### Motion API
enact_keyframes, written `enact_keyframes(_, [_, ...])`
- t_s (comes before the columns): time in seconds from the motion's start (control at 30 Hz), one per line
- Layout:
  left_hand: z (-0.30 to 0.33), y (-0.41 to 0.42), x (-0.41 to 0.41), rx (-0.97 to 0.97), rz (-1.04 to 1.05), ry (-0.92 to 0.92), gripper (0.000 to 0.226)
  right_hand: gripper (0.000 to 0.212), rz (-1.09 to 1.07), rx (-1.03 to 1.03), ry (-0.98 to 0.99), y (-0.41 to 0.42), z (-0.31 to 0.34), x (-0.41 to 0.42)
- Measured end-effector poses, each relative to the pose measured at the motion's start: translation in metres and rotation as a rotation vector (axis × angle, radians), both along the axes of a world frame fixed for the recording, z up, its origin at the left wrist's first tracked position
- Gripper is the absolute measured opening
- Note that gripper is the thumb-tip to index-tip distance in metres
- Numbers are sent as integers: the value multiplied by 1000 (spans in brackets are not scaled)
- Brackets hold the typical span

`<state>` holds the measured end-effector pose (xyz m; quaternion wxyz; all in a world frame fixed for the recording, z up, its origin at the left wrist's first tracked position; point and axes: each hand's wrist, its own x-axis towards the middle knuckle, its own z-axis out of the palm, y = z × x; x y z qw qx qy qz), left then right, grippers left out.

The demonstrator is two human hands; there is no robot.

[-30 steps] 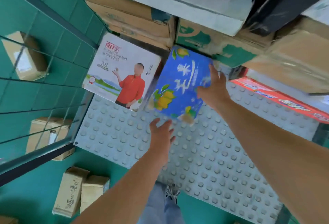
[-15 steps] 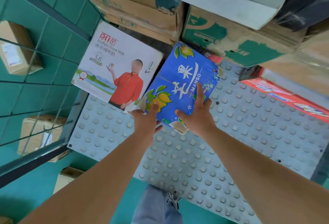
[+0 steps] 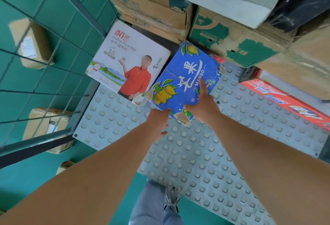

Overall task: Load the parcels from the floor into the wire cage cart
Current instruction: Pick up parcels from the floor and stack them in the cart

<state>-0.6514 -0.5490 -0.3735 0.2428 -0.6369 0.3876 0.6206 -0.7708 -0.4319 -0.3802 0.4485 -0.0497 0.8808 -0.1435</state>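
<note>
The blue mango carton lay on the studded cart floor, near its back edge, just beside the white milk box. The right hand pressed on its top with straight fingers; the left hand touched its near edge, fingers relaxed, grasping nothing. The carton looked stiff but worn at the corners, probably heavy with drinks, so it was better pushed or held from the sides.
</note>
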Motion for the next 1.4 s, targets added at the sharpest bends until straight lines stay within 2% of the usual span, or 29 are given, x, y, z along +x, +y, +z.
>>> enact_keyframes(0.17, [79, 4, 29, -83, -15, 18, 22, 94, -269, -42, -122, 1, 71, 35])
enact_keyframes(0.23, [130, 10, 50, -96, 1, 41, 18, 85, -323, -121, -168, 8, 120, 60])
enact_keyframes(0.33, [212, 23, 85, -111, 45, 96, 25, 62, -417, -179, -231, 19, 206, 101])
enact_keyframes(0.47, [315, 46, 142, -101, 172, 160, 12, 42, -448, -260, -377, 36, 318, 158])
enact_keyframes(0.57, [373, 64, 184, -120, 276, 221, 11, 8, -553, -333, -465, 48, 392, 200])
enact_keyframes(0.7, [423, 85, 233, -157, 399, 292, 11, 7, -654, -441, -555, 56, 448, 253])
enact_keyframes(0.9, [458, 101, 307, -248, 623, 315, 24, 26, -671, -538, -612, 50, 471, 328])
enact_keyframes(1.07, [470, 96, 373, -335, 767, 279, 30, 28, -534, -505, -649, 32, 477, 387])
enact_keyframes(1.23, [484, 78, 429, -441, 912, 263, 29, 20, -361, -487, -635, -4, 500, 427])
enact_keyframes(1.4, [488, 67, 492, -463, 1093, 264, 30, 18, -209, -443, -636, -37, 510, 486])
